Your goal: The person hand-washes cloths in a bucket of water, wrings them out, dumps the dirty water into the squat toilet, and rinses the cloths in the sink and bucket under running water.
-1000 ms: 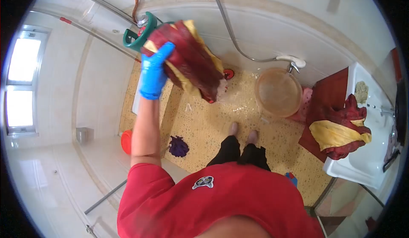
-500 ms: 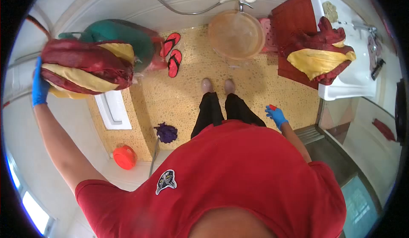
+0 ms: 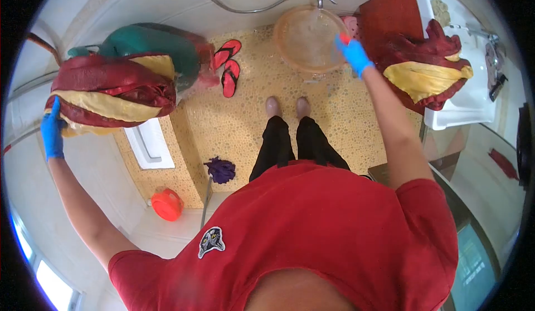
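At the left, a glossy red-and-yellow cloth bundle point(image 3: 111, 96) is draped over a rail. My left hand point(image 3: 53, 132), in a blue glove, grips its near left edge, and part of the fingers is hidden there. My right hand point(image 3: 355, 57), also blue-gloved, is stretched forward over the right rim of a tan basin point(image 3: 284, 46). In its closed fingers is a small red object point(image 3: 345, 38) whose kind I cannot make out. Cloudy water seems to fill the basin, which stands under a tap point(image 3: 323, 0).
Another red-and-yellow cloth point(image 3: 421, 79) hangs over the white sink point(image 3: 446, 118). A green container point(image 3: 147, 46) stands behind the left bundle, near red flip-flops point(image 3: 230, 78). On the floor lie a purple mop head point(image 3: 222, 170) and, farther left, an orange bowl point(image 3: 167, 204).
My right hand has swung forward from beside my body to the basin, carrying the small red object. My left hand has slid slightly down the bundle's edge.
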The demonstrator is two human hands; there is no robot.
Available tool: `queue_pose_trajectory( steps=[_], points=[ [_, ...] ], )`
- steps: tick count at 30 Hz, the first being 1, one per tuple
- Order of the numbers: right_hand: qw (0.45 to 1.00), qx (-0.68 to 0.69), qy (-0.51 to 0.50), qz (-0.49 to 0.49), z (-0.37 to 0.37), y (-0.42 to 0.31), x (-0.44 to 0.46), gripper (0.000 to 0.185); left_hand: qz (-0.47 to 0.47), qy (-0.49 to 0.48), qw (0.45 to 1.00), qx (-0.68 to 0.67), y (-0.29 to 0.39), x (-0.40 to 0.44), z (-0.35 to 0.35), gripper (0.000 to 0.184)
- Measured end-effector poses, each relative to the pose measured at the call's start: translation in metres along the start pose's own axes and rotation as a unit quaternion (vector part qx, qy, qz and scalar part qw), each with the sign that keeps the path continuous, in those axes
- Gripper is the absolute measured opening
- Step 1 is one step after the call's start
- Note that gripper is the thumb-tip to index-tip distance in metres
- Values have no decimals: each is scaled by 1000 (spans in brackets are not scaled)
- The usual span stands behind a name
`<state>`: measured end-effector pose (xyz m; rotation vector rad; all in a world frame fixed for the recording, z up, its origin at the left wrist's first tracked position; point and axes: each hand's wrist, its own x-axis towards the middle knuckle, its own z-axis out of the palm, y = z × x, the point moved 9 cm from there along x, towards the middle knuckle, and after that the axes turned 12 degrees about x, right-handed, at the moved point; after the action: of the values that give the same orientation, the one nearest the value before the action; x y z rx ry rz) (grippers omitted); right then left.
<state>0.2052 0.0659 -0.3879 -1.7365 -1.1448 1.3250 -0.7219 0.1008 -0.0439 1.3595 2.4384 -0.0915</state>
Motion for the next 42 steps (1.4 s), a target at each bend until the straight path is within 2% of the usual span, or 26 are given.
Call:
queue_pose_trajectory(
  steps=[1, 2, 3, 4, 5, 6, 7, 8, 9, 10, 11, 12, 14, 17, 19, 22, 25, 26, 28, 29, 32, 33, 35, 37, 41, 42],
  points=[
    [992, -99, 61, -56, -20, 21, 58, 45, 228, 149, 881, 387, 77, -55, -9, 36],
    [987, -113, 69, -88, -31, 28, 105, 41, 219, 143, 883, 391, 98, -80, 5, 36],
    [991, -107, 75, -21, -22, -46, 75, 40, 137, 216, 935, 246, 107, -98, -7, 36],
    [979, -179, 74, -57, -31, -33, 119, 44, 50, 284, 953, 94, 95, -106, -18, 37],
    [964, -257, 56, 30, -31, -30, 136, 46, 15, 249, 968, -19, 67, -96, -12, 36],
    [956, -287, 38, 40, -31, -22, 151, 48, 113, 255, 950, -143, 81, -113, -4, 38],
    [953, -298, 1, 44, -26, -11, 166, 48, 144, 269, 929, -210, 107, -140, 3, 36],
    [988, -148, -34, 33, -18, 15, 190, 48, 280, 326, 891, 150, 115, -159, 5, 38],
    [998, -54, 7, 43, 1, -7, 169, 48, 178, 273, 942, -86, 78, -145, 4, 40],
    [992, -12, -75, 105, 9, 17, 185, 49, 121, 252, 930, -238, 70, -153, 8, 40],
    [989, 70, -81, 100, 20, 10, 180, 48, 261, 363, 888, 108, 107, -186, 7, 33],
    [982, 129, -58, 123, 5, 46, 212, 46, 189, 310, 923, -128, 85, -174, 2, 32],
    [987, -64, 13, 150, -24, 88, 255, 43, 140, 348, 809, -453, 61, -193, 9, 31],
    [980, -38, -40, 193, 14, 61, 225, 43, 41, 464, 765, -445, 66, -232, 19, 37],
    [975, 116, -12, 189, 39, 49, 206, 35, 48, 497, 769, -399, 76, -255, 38, 36],
    [976, 149, -61, 144, 57, 3, 159, 45, 65, 509, 797, -318, 121, -284, 93, 42],
    [944, 280, -134, 110, 47, 8, 135, 48, 18, 396, 841, -368, 183, -291, 202, 40],
    [939, 310, -95, 112, 35, 22, 122, 45, 6, 339, 855, -394, 200, -290, 244, 39],
    [959, 270, 13, 89, 13, 61, 97, 14, -34, 160, 878, -450, 234, -281, 335, 39],
    [929, 334, 10, 159, 4, 135, 99, 13, -22, 82, 871, -485, 257, -282, 380, 39],
    [923, 203, 278, 172, -49, 242, 52, 15, -8, -168, 854, -493, 322, -272, 507, 47],
    [911, 217, 306, 170, -48, 229, 31, 20, -25, -212, 832, -513, 337, -268, 545, 52],
    [897, 235, 336, 164, -49, 222, 6, 27, -37, -256, 808, -529, 375, -254, 598, 57],
    [860, 284, 270, 326, -29, 273, 4, 37, -98, -361, 770, -517, 410, -244, 655, 69],
    [832, 398, 194, 334, -8, 289, 35, 51, -149, -359, 775, -499, 456, -199, 727, 70],
    [844, 411, 196, 285, -9, 295, 49, 50, -119, -369, 760, -522, 470, -187, 740, 66]
  ],
)
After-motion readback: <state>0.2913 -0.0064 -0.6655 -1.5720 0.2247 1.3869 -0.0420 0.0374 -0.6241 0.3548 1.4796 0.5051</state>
